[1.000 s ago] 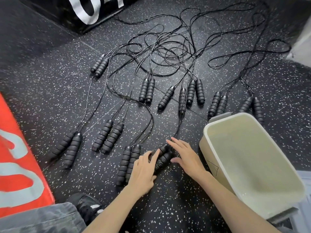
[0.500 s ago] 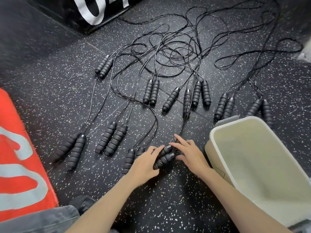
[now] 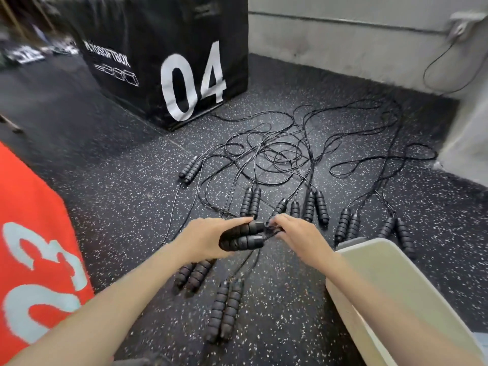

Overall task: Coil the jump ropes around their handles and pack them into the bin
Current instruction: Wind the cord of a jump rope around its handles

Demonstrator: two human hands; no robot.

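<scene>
— Above the speckled floor [image 3: 111, 196], what are the hands doing?

— The left hand [image 3: 203, 240] is curled round a pair of handles [image 3: 243, 236], holding them side by side and off the ground. The right hand [image 3: 298, 233] is just beside the handle tips, fingers bent in a pinch on the thin rope [image 3: 272, 229] where it leaves them.

— And the other jump ropes?

— They lie on the floor. One pair of handles [image 3: 224, 310] sits below the hands, another pair [image 3: 192, 273] partly under the left forearm. More pairs sit in a loose row beyond the hands, and a single pair [image 3: 190, 169] lies further off to the left. Their cords [image 3: 290, 151] run back into one tangle of loops near the wall [image 3: 343, 40].

— Where is the bin?

— The pale bin [image 3: 412, 299] stands at the right, close by the right forearm. I can see nothing in the part of it that shows.

— Anything else about?

— A black box [image 3: 169, 56] marked 04 stands behind the tangle, and a red box [image 3: 34, 247] with pale figures is at the left edge.
</scene>
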